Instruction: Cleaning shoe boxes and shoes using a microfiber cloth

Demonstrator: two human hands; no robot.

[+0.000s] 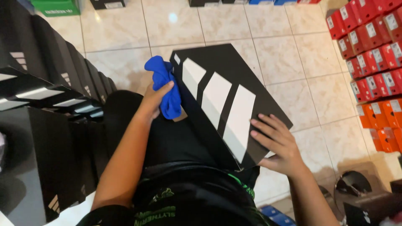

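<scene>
Box [228,104]: black w/ three white stripes, flat side up, resting tilted across the person's lap over the tiled floor [293,62].

Right hand [278,144]: fingers spread wide, flat on the box's near right corner, palm wrapping the edge; steadies the box.

Left hand [153,100]: closed around a blue cloth [165,86], thumb on top. Cloth is bunched, touching the box's left edge, approx. at the upper left corner.

Lap: dark shorts, dark shirt w/ green print at bottom of view.

Left side: row of black boxes [50,83], same striped type, stacked close together, just beside the left arm.

Right side: wall of red and orange boxes [372,50], stacked in rows, well apart from the hands. Dark objects [356,192] lie on the floor at lower right; type cannot be told.

Top edge: green box [56,6] at left; black, blue and red boxes further along, all partly cut off.
</scene>
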